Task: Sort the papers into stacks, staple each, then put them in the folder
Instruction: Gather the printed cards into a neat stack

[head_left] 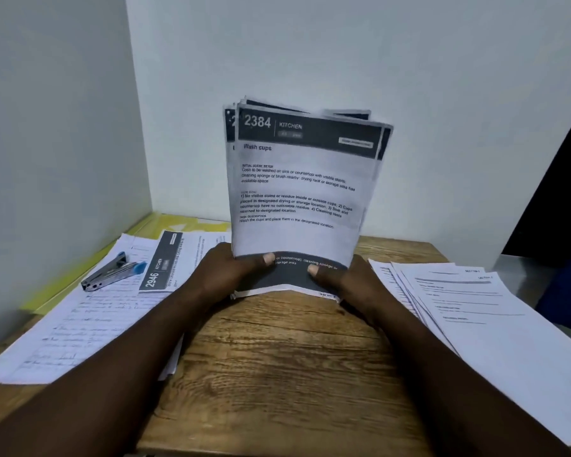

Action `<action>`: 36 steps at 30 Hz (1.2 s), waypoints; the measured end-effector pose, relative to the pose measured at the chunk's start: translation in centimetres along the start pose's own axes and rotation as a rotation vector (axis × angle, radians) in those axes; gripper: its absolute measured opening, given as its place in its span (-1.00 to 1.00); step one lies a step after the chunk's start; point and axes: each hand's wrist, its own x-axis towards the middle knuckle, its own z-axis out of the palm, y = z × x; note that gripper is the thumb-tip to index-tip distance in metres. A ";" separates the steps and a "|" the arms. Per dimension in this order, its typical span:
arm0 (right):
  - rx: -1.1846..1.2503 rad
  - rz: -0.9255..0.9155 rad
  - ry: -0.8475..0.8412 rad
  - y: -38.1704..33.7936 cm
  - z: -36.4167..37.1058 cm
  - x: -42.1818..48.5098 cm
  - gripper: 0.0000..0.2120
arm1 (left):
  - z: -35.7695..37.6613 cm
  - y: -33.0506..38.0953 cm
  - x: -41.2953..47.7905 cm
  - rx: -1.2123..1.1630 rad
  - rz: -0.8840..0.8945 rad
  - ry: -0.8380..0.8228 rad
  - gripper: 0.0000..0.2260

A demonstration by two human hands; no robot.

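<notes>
A wooden table [277, 374] fills the lower view, set into a corner of pale walls. On its left side lies a loose spread of handwritten papers [80, 331], and on its right a fanned stack of printed papers [508, 324] reaching the table's edge. Between them, at the middle, a bundle of printed sheets [297, 192] stands upright facing the person, its top page headed "2384 KITCHEN, Wash cups"; the sheets behind it sit unevenly, their corners showing at the top. Whether its lower edge touches the table I cannot tell. A yellow folder [56, 298] lies flat under the left spread, showing along the wall side. On that spread rests a sheet marked "2946 KITCHEN" [160, 262]. The left grip [218, 275] and right grip [350, 282], both bare hands, are closed round the bundle's bottom corners, thumbs pressed on its dark front band. A blue-tipped metal stapler [112, 273] lies on the left papers, just beside the 2946 sheet.
</notes>
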 end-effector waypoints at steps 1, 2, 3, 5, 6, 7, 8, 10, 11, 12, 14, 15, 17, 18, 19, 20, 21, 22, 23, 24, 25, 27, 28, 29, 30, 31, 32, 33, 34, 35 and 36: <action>0.003 0.006 0.021 0.0 0.1 0.0 -0.63 | 0.0 -0.2 -0.1 0.039 0.000 0.010 -0.68; 0.014 0.007 0.054 -0.2 0.1 0.0 -0.60 | 0.1 -0.3 -0.2 0.064 0.010 0.033 -0.67; 0.029 0.000 0.081 -0.4 0.2 0.1 -0.59 | 0.1 -0.3 -0.2 0.092 0.034 0.065 -0.67; 0.043 -0.022 0.130 -0.8 0.2 0.3 -0.66 | 0.2 0.3 -0.2 0.163 0.096 0.137 -0.72; 0.042 -0.040 0.148 -1.1 0.1 0.3 -0.72 | 0.2 0.6 -0.2 0.202 0.131 0.168 -0.74; 0.045 -0.064 0.149 -1.3 -0.1 0.3 -0.76 | 0.3 0.7 -0.1 0.241 0.160 0.195 -0.74; 0.053 -0.075 0.146 -1.4 -0.2 0.3 -0.77 | 0.3 0.9 -0.1 0.277 0.173 0.215 -0.71; 0.079 -0.065 0.103 -1.3 -0.5 0.3 -0.74 | 0.2 1.0 0.0 0.310 0.168 0.211 -0.74; 0.091 -0.054 0.058 -1.1 -0.6 0.3 -0.69 | 0.1 1.0 -0.1 0.299 0.154 0.175 -0.79; 0.092 -0.042 0.009 -0.9 -0.6 0.2 -0.62 | 0.2 0.9 -0.3 0.268 0.140 0.124 -0.83; 0.101 -0.015 -0.055 -0.5 -0.9 0.2 -0.51 | 0.4 0.8 -0.5 0.153 0.131 0.038 -0.78; 0.116 -0.015 -0.054 -0.5 -0.9 0.1 -0.51 | 0.5 0.7 -0.6 0.094 0.126 0.024 -0.75; 0.100 -0.036 0.006 -0.6 -0.9 0.1 -0.58 | 0.4 0.7 -0.3 0.037 0.116 0.021 -0.73; 0.064 -0.045 0.047 -0.7 -0.8 0.1 -0.63 | 0.3 0.5 -0.2 0.034 0.110 0.013 -0.71; 0.030 -0.054 0.073 -0.8 -0.5 0.0 -0.67 | 0.1 0.3 -0.1 0.041 0.103 0.008 -0.69; 0.006 -0.062 0.090 -0.9 -0.3 0.0 -0.69 | 0.1 0.3 0.0 0.049 0.100 0.006 -0.66; -0.007 -0.065 0.100 -0.9 -0.2 -0.1 -0.71 | 0.1 0.2 0.0 0.046 0.103 0.004 -0.63; -0.006 -0.065 0.107 -1.0 -0.1 0.0 -0.72 | 0.1 0.1 0.1 0.014 0.107 -0.006 -0.60; 0.005 -0.068 0.117 -1.0 -0.2 0.0 -0.74 | 0.2 0.2 0.2 -0.069 0.096 -0.022 -0.58; 0.013 -0.076 0.124 -1.1 -0.2 0.0 -0.76 | 0.3 0.4 0.4 -0.179 0.066 -0.036 -0.57; 0.017 -0.081 0.133 -1.2 -0.3 0.1 -0.77 | 0.1 0.4 0.6 -0.289 0.028 -0.056 -0.57; 0.008 -0.081 0.146 -1.0 -0.3 0.4 -0.76 | -0.3 0.6 0.9 -0.414 -0.062 -0.109 -0.56; -0.009 -0.081 0.150 -0.9 -0.2 0.5 -0.75 | -0.4 0.6 0.8 -0.418 -0.083 -0.119 -0.59; -0.022 -0.083 0.150 -0.7 -0.1 0.6 -0.75 | -0.4 0.5 0.8 -0.393 -0.082 -0.107 -0.62; -0.028 -0.084 0.151 -0.6 0.1 0.6 -0.74 | -0.3 0.4 0.7 -0.353 -0.065 -0.078 -0.65; -0.018 -0.089 0.150 -0.5 0.1 0.7 -0.71 | -0.2 0.4 0.7 -0.314 -0.049 -0.045 -0.68; 0.011 -0.109 0.145 -0.6 0.2 0.7 -0.65 | -0.2 0.4 0.8 -0.283 -0.043 0.003 -0.71; 0.076 -0.137 0.114 -0.8 0.2 0.7 -0.59 | -0.4 0.5 1.0 -0.258 -0.038 0.064 -0.73; 0.161 -0.165 0.068 -1.0 0.2 0.6 -0.52 | -0.7 0.6 1.2 -0.238 -0.024 0.136 -0.75; 0.244 -0.163 0.034 -1.1 0.2 0.7 -0.42 | -1.2 0.8 1.5 -0.228 -0.006 0.209 -0.79; 0.298 -0.127 0.035 -1.3 0.1 0.8 -0.32 | -1.5 1.0 1.8 -0.235 0.009 0.274 -0.84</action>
